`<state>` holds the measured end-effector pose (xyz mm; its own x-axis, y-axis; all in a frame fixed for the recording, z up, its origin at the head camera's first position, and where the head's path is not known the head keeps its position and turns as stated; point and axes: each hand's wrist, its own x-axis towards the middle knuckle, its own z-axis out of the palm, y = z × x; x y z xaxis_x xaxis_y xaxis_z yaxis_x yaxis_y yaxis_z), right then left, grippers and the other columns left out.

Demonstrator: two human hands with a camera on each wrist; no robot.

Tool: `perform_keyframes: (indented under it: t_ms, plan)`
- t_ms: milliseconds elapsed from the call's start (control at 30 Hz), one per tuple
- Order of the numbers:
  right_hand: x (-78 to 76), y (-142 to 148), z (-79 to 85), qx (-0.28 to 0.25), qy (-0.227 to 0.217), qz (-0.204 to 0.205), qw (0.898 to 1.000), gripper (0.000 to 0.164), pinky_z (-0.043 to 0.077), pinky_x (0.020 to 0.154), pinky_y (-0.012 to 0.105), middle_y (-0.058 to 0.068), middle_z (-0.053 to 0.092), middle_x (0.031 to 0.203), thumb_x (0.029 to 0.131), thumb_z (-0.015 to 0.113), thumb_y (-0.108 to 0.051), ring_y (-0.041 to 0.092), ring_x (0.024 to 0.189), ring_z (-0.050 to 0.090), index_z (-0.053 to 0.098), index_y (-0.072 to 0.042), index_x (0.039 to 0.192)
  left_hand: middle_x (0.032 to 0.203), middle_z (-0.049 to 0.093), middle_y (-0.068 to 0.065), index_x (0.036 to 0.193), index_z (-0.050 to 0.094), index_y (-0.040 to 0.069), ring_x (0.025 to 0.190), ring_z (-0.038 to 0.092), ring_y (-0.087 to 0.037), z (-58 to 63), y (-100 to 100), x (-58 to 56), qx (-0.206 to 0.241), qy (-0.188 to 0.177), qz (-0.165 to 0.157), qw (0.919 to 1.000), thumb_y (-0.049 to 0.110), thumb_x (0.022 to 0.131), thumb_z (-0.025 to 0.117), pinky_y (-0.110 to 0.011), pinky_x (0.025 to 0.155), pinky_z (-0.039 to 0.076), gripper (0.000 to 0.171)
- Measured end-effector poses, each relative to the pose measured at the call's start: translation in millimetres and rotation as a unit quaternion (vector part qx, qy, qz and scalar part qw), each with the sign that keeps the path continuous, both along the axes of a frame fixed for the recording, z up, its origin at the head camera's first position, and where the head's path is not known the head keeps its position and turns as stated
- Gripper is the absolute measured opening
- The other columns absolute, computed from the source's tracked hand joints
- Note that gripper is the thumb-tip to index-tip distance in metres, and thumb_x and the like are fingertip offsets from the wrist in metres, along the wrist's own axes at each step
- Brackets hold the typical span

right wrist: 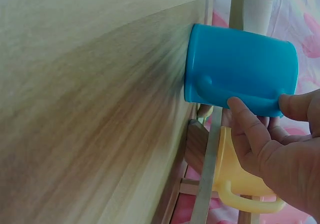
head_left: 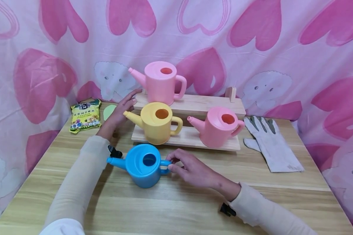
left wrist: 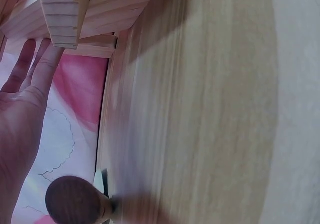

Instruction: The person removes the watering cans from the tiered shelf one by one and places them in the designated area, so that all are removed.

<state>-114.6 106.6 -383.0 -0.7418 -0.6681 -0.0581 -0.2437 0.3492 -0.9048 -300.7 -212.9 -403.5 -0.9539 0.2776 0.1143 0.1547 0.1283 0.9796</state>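
Note:
A blue watering can (head_left: 142, 176) stands on the table, its spout pointing left. My right hand (head_left: 192, 168) pinches its handle (head_left: 164, 167) with thumb and fingers, as the right wrist view also shows at the can's side (right wrist: 240, 64). My left hand (head_left: 122, 109) reaches to the left end of a two-step wooden shelf (head_left: 206, 103). In the left wrist view, the straight fingers (left wrist: 42, 67) of that hand touch the shelf's end board (left wrist: 62, 19). A yellow watering can (head_left: 156, 129) and a pink one (head_left: 214, 130) stand on the lower step; another pink can (head_left: 160, 86) is on the upper step.
A yellow-green printed packet (head_left: 86, 116) lies at the table's back left, with a pale green round thing (head_left: 109, 112) beside it. Grey-white work gloves (head_left: 270, 143) lie right of the shelf. A pink heart-patterned curtain (head_left: 170, 29) hangs behind the table (head_left: 176, 209).

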Motion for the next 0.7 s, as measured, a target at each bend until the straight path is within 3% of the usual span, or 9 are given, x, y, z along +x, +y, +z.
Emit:
perform_keyframes:
  t_ms: [200,467,700]
  plan:
    - [-1.9,-2.8,-1.3,0.005,0.009,0.000,1.000,0.017,0.054,0.094,0.035,-0.006,0.059,0.117,0.105,0.062,-0.019,0.013,0.110,0.059,0.060,-0.022,0.122,0.169,0.019,0.010,0.162,0.036,0.031,0.153,0.020,-0.027,-1.2,-0.6,-2.0,-0.001,-0.002,0.000,1.0000,0.042,0.108,0.047,-0.059,0.121,0.016,0.056]
    - [-2.2,-4.5,0.0,0.019,0.007,-0.007,1.000,0.019,0.053,0.096,0.031,-0.008,0.061,0.116,0.104,0.065,-0.019,0.010,0.111,0.060,0.061,-0.023,0.122,0.170,0.018,0.002,0.163,0.032,0.022,0.152,0.023,-0.029,-3.9,-0.8,-2.8,0.034,0.018,-0.029,0.9988,0.031,0.108,0.044,-0.056,0.121,0.019,0.057]
    - [-4.7,-1.0,4.3,0.022,0.019,0.022,0.999,0.028,0.052,0.098,0.030,-0.007,0.059,0.124,0.105,0.063,-0.026,0.011,0.116,0.059,0.059,-0.021,0.132,0.170,0.018,0.001,0.164,0.030,0.024,0.150,0.026,-0.030,-2.5,-2.3,-1.6,0.032,0.016,-0.038,0.9986,0.032,0.110,0.042,-0.055,0.120,0.025,0.056]
